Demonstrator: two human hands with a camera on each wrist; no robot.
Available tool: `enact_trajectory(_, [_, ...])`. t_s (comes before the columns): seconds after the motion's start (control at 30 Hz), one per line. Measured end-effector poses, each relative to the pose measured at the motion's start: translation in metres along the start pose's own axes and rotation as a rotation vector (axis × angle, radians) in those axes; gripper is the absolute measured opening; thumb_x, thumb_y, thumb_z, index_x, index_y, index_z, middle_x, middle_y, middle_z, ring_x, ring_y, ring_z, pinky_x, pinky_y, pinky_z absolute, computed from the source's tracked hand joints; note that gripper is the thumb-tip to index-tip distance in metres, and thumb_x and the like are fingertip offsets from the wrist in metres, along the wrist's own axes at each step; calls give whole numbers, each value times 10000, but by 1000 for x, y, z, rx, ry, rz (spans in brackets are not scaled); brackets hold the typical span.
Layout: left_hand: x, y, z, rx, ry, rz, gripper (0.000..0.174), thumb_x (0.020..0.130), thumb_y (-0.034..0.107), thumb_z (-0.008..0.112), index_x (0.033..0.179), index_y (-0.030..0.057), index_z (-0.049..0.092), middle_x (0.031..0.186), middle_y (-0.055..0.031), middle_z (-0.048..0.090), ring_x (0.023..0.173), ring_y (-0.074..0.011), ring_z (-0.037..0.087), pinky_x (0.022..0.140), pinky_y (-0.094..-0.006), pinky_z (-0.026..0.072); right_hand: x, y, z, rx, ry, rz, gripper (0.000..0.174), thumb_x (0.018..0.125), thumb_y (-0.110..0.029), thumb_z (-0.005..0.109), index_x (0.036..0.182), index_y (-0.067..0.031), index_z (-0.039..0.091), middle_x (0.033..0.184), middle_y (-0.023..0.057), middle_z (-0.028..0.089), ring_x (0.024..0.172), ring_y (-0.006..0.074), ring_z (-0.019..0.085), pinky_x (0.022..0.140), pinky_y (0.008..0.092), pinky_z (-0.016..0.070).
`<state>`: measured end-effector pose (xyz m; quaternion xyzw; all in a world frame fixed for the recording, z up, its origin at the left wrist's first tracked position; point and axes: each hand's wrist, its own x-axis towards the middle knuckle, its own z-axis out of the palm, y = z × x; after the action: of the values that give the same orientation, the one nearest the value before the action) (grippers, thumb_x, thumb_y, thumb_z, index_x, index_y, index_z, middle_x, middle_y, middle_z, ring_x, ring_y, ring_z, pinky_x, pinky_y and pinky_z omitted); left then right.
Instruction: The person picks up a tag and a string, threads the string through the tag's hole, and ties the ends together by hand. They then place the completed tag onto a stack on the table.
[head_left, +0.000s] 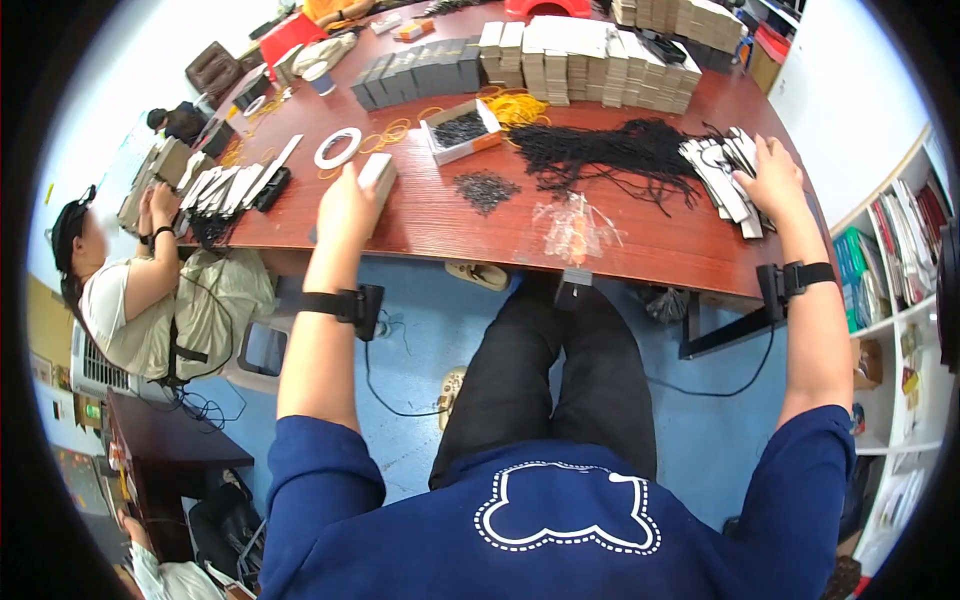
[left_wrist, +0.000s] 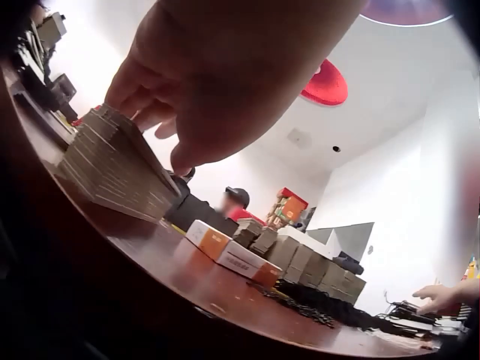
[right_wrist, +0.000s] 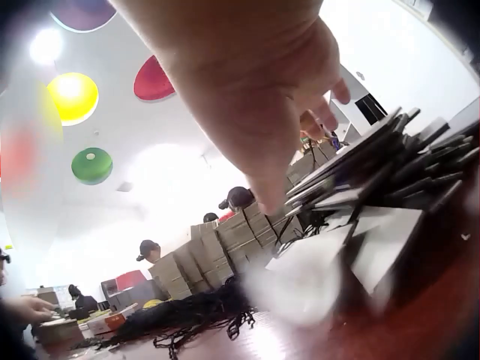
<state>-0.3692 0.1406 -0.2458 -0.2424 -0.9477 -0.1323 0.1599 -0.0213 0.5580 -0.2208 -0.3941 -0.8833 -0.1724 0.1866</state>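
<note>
In the head view my left hand (head_left: 346, 208) lies over the left side of a stack of flat pale-topped cardboard pieces (head_left: 381, 172). The left wrist view shows the bent fingers across the top of this stack (left_wrist: 112, 169) and the thumb at its near corner. My right hand (head_left: 778, 185) reaches over a pile of white strips with black cords (head_left: 722, 190) at the table's right end. Seen from the right wrist, the thumb is extended beside the strips (right_wrist: 386, 232), with the fingers spread on their far side. A black cord bundle (head_left: 610, 155) lies left of them.
An open box of small black pieces (head_left: 460, 132) stands mid-table, with loose black pieces (head_left: 486, 190) in front. Clear plastic scraps (head_left: 576, 228) lie near the edge. Stacked cardboard (head_left: 570, 60) lines the back. A white tape roll (head_left: 338, 148) is at left, beyond which another person (head_left: 130, 280) sits.
</note>
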Motion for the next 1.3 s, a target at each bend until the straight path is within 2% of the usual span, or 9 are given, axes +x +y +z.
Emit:
enact_trajectory(0.03, [8, -20, 17, 11, 43, 91, 407, 824, 233, 559, 1140, -21, 520, 948, -238, 614, 906, -387, 589, 797, -441, 467, -2, -7, -13, 43, -123, 1, 657, 723, -340, 673, 1265, -58, 431, 1275, 160, 433, 1206, 299, 411, 972, 464, 344])
enact_trajectory(0.2, [4, -9, -3, 65, 60, 44, 370, 823, 174, 568, 1159, 27, 525, 969, -231, 610, 913, -378, 587, 779, -427, 467, -44, -31, -21, 411, 364, -135, 392, 770, -225, 607, 1109, -32, 566, 1159, 164, 525, 1095, 322, 492, 937, 397, 379])
enact_trajectory(0.27, [-19, 6, -18, -255, 410, 237, 345, 821, 172, 589, 1130, 29, 534, 936, -200, 629, 845, -333, 618, 749, -390, 478, -81, -58, -51, 636, 290, -149, 286, 792, -174, 593, 1037, -26, 596, 1041, 130, 585, 994, 263, 554, 884, 342, 417])
enact_trajectory(0.33, [-68, 41, -27, -895, 69, 213, 226, 809, 144, 640, 996, 39, 570, 846, -82, 621, 767, -188, 604, 703, -310, 481, -128, -92, -57, 1219, 5, -31, 201, 805, -129, 599, 982, -34, 615, 927, 75, 609, 863, 162, 575, 776, 280, 453])
enact_trajectory(0.37, [-96, 52, -16, -702, -31, 307, 177, 794, 86, 640, 952, 29, 585, 886, -37, 611, 772, -134, 583, 708, -283, 482, -150, -107, -63, 1274, -187, -33, 185, 806, -119, 608, 971, -37, 621, 880, 46, 604, 794, 115, 554, 708, 250, 448])
enact_trajectory(0.53, [-202, 118, 35, -1106, -861, 209, 194, 880, 135, 552, 1018, 1, 573, 905, -94, 601, 855, -151, 577, 756, -287, 463, -215, -186, -27, 1597, -464, 138, 204, 825, -113, 628, 1006, -18, 617, 675, -25, 535, 566, 16, 414, 514, 183, 374])
enact_trajectory(0.9, [-198, 143, 63, -990, -464, 398, 224, 920, 166, 494, 1039, -6, 574, 927, -110, 617, 821, -172, 571, 747, -285, 456, -203, -192, -5, 1428, -263, 56, 149, 812, -130, 609, 839, 15, 628, 731, 98, 592, 566, 155, 529, 528, 263, 417])
enact_trajectory(1.13, [-186, 145, 69, -969, -613, 191, 239, 893, 201, 546, 956, -17, 618, 764, -108, 629, 717, -132, 564, 678, -282, 457, -132, -142, -42, 926, 2, 117, 151, 770, -177, 635, 801, -32, 610, 790, 119, 591, 687, 264, 590, 631, 349, 476])
enact_trajectory(1.3, [-182, 136, 51, -805, -635, 279, 238, 869, 208, 573, 938, -16, 615, 791, -130, 618, 724, -226, 593, 682, -310, 459, -83, -109, 11, 568, -127, 75, 161, 785, -189, 619, 815, -42, 562, 846, 128, 573, 798, 309, 572, 699, 407, 452])
